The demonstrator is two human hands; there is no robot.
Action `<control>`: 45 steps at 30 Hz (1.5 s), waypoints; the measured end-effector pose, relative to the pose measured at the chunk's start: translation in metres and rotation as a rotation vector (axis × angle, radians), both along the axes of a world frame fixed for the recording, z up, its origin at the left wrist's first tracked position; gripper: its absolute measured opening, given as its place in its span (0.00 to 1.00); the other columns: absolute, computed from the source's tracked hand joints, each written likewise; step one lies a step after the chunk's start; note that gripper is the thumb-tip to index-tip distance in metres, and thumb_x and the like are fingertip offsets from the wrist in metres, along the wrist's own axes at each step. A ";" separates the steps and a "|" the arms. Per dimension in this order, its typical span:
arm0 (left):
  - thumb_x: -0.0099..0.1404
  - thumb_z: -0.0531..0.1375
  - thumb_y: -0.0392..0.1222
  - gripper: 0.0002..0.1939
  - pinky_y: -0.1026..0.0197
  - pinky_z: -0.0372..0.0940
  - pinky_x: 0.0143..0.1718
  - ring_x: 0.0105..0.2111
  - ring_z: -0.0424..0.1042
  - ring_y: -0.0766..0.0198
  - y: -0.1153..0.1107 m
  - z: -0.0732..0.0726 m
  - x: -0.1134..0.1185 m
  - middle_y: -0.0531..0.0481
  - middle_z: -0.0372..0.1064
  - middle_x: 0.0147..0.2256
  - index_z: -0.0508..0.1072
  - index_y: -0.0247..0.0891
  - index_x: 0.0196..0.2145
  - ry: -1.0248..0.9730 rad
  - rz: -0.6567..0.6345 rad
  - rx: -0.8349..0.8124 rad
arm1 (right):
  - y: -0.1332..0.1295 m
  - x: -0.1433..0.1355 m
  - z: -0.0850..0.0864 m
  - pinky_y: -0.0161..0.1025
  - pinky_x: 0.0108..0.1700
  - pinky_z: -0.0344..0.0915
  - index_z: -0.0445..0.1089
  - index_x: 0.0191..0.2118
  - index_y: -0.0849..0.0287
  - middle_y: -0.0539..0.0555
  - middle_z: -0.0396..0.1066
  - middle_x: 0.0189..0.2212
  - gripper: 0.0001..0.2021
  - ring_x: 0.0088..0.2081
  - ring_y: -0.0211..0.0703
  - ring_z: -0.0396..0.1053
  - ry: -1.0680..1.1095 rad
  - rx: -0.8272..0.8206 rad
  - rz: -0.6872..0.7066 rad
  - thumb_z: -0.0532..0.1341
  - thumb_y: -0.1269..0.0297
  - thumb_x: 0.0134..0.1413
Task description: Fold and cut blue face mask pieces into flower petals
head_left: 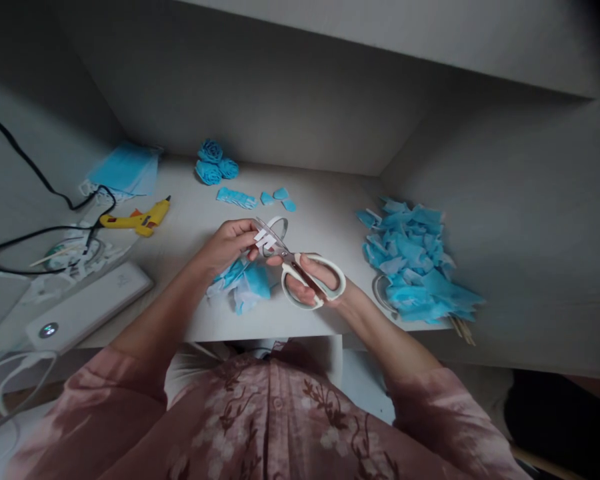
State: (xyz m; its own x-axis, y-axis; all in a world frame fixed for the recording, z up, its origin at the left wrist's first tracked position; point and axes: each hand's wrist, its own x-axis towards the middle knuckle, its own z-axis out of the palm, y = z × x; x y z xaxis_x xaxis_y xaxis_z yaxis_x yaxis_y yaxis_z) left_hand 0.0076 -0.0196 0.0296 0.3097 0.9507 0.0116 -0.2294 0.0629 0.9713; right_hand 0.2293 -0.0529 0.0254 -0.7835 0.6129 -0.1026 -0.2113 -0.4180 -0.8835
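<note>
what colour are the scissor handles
The scissor handles are off-white, showing best in the head view.

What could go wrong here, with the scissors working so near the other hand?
The left hand pinches the white strip right beside the blades of the scissors in the right hand, so a slip might nick a fingertip.
The black cord loops loosely by the glue gun; a snag could drag the gun.
The power bank lies near the table's front edge, so a bump might knock it off.
</note>
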 end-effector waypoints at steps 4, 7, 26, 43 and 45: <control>0.51 0.72 0.45 0.14 0.67 0.58 0.20 0.17 0.65 0.72 -0.001 0.001 0.000 0.52 0.72 0.22 0.73 0.34 0.26 0.001 -0.012 0.007 | -0.001 0.000 0.002 0.28 0.13 0.50 0.74 0.54 0.65 0.40 0.59 0.17 0.34 0.14 0.26 0.47 -0.007 -0.015 -0.024 0.67 0.37 0.56; 0.51 0.70 0.44 0.12 0.68 0.58 0.20 0.17 0.64 0.72 0.000 -0.001 -0.001 0.52 0.71 0.21 0.73 0.35 0.25 0.020 -0.003 0.035 | -0.006 -0.001 0.007 0.28 0.13 0.49 0.74 0.56 0.65 0.39 0.58 0.16 0.34 0.14 0.26 0.48 -0.035 0.026 -0.041 0.66 0.38 0.57; 0.53 0.63 0.76 0.36 0.62 0.57 0.17 0.17 0.67 0.63 0.006 -0.006 -0.010 0.45 0.72 0.23 0.77 0.33 0.30 -0.030 -0.187 -0.098 | -0.013 0.010 0.026 0.25 0.16 0.54 0.77 0.53 0.64 0.43 0.68 0.20 0.30 0.14 0.25 0.59 -0.312 0.208 0.014 0.69 0.42 0.56; 0.53 0.73 0.47 0.16 0.63 0.68 0.32 0.25 0.73 0.64 0.010 -0.005 -0.011 0.46 0.73 0.22 0.77 0.31 0.22 -0.138 -0.030 0.012 | -0.034 -0.004 0.037 0.32 0.37 0.65 0.81 0.50 0.59 0.50 0.78 0.35 0.23 0.33 0.34 0.68 -0.483 0.732 0.089 0.74 0.51 0.52; 0.56 0.72 0.48 0.16 0.61 0.71 0.37 0.29 0.76 0.60 0.010 -0.005 -0.011 0.45 0.75 0.25 0.76 0.31 0.24 -0.170 -0.030 0.024 | -0.036 -0.003 0.040 0.33 0.39 0.66 0.79 0.53 0.58 0.51 0.78 0.37 0.26 0.35 0.35 0.70 -0.428 0.690 0.107 0.75 0.51 0.50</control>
State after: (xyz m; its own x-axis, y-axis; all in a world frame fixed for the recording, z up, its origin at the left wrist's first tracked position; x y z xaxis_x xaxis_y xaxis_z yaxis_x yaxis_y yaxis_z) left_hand -0.0034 -0.0092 0.0243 0.3297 0.9399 0.0888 -0.3890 0.0495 0.9199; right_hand 0.2260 -0.0886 0.0649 -0.8200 0.5714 -0.0334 0.2128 0.2502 -0.9445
